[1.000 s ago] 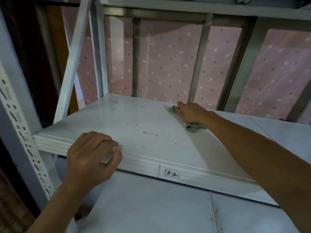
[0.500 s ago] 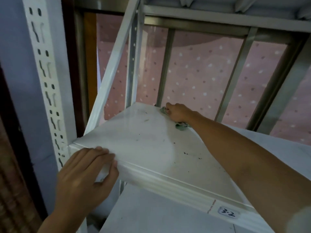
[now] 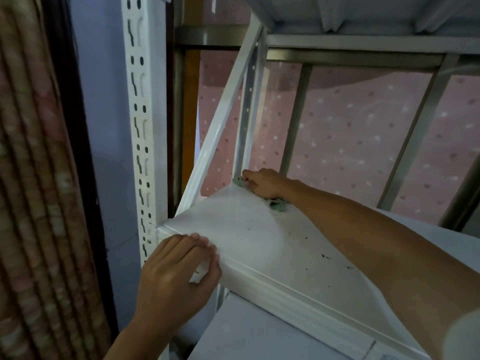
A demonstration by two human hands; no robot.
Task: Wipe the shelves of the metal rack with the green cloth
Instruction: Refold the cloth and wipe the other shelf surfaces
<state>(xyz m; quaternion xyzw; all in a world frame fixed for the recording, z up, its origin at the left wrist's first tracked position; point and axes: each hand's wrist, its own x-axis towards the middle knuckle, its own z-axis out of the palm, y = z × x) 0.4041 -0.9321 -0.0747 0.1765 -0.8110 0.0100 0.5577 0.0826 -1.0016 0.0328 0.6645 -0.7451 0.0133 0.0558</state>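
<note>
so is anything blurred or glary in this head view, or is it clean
Head view: dim overall, with a soft sheen on the shelf; the curtain is smeared, and the uprights bow from the wide lens; right hand and green cloth are soft.

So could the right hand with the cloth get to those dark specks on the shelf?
Probably yes. The right hand holds the cloth at the back corner; the specks lie nearer on the open shelf, with nothing between.

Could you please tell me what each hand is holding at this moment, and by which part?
The right hand clutches the green cloth, bunched under its palm, in the shelf's far corner. The left hand grips that shelf's front edge near the post.
</note>
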